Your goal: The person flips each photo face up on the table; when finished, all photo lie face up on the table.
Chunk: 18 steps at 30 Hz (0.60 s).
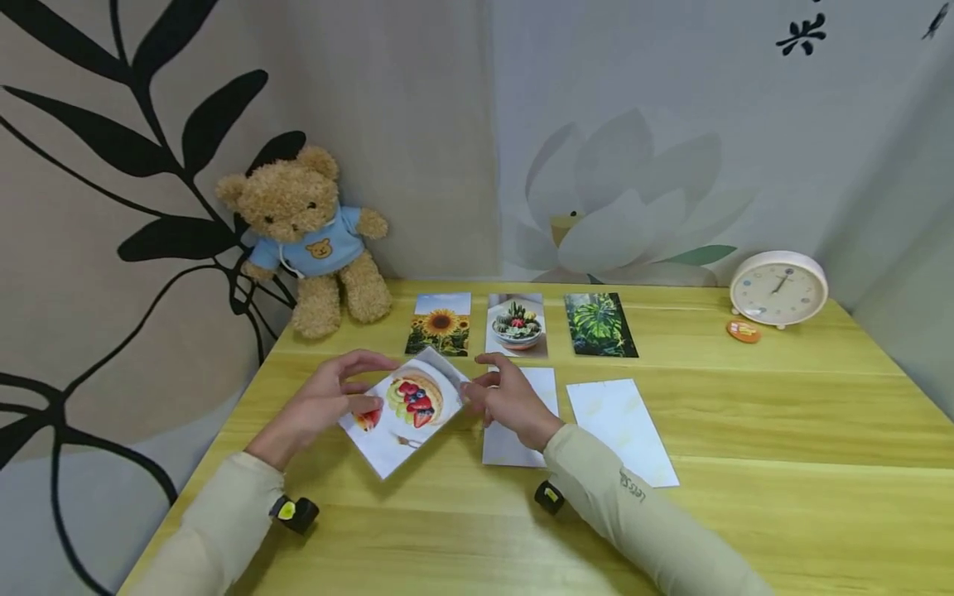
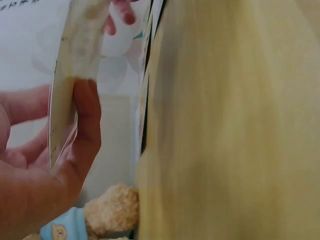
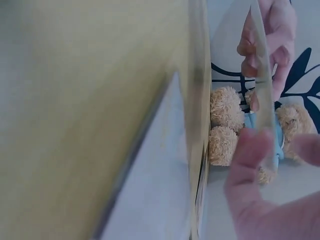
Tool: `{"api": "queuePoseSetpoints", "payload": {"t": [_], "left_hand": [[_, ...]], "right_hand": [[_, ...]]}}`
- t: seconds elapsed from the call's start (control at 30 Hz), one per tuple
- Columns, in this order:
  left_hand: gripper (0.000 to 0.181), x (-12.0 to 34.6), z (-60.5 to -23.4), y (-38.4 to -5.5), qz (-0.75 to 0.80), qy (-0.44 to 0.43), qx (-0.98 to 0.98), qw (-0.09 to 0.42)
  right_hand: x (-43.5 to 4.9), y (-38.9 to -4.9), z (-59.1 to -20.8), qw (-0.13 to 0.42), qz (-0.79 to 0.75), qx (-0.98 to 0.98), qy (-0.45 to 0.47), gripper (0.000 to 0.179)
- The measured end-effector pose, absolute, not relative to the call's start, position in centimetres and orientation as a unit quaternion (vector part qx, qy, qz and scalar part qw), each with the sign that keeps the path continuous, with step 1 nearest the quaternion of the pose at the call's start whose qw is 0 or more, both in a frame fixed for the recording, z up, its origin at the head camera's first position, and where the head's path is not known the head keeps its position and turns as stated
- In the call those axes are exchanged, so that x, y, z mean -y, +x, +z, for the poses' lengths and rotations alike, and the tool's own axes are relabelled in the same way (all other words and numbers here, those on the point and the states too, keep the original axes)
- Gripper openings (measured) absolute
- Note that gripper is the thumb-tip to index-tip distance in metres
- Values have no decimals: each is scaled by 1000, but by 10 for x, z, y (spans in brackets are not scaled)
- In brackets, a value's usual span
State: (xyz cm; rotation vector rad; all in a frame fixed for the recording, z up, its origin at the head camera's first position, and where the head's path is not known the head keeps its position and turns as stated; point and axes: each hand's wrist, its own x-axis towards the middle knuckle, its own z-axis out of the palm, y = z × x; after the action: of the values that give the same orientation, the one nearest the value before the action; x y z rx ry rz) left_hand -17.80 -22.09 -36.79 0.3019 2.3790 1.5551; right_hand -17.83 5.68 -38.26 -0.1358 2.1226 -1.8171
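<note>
1. Okay, so from my end the fruit-dessert card (image 1: pixel 406 411) is up off the desk (image 1: pixel 790 414), nearer its left edge than its right, tilted with one corner toward the far edge.
2. Fingers: the left hand (image 1: pixel 320 406) holds the card's left end, thumb on the picture side, fingers behind. The right hand (image 1: pixel 514 401) is at the right corner, fingers parted around it. The right wrist view is blurry, so I can't tell if they really pinch.
3. Feel: I'd bet light and fairly stiff, likely a bit slick on the printed side. Can't tell if it's one sheet or several; if several, they could slide apart.
4. Grip: I'd go for opposite edges with soft pads and barely any squeeze. Corners probably crease first, and thumbs may smudge the print.
5. Watch the neighbours: two pale cards (image 1: pixel 622 430) lie to its right, and the sunflower card (image 1: pixel 438 327) is by the far edge.
</note>
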Motion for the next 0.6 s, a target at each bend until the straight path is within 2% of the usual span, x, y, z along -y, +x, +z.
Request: {"api": "queuePoseSetpoints", "payload": {"t": [0.13, 0.27, 0.4, 0.5, 0.6], "left_hand": [[50, 219, -361, -180, 523, 132, -824, 175], [48, 217, -359, -184, 519, 151, -821, 185], [50, 220, -363, -185, 530, 146, -817, 173], [54, 224, -369, -184, 553, 129, -809, 151], [56, 227, -372, -177, 580, 90, -799, 131]], "right_hand": [[-58, -183, -380, 181, -654, -732, -53, 56], [-61, -185, -379, 206, -657, -722, -73, 70], [-64, -185, -380, 243, -651, -712, -101, 81], [-66, -185, -380, 259, -649, -707, -109, 81], [-67, -185, -378, 247, -657, -706, -95, 75]]}}
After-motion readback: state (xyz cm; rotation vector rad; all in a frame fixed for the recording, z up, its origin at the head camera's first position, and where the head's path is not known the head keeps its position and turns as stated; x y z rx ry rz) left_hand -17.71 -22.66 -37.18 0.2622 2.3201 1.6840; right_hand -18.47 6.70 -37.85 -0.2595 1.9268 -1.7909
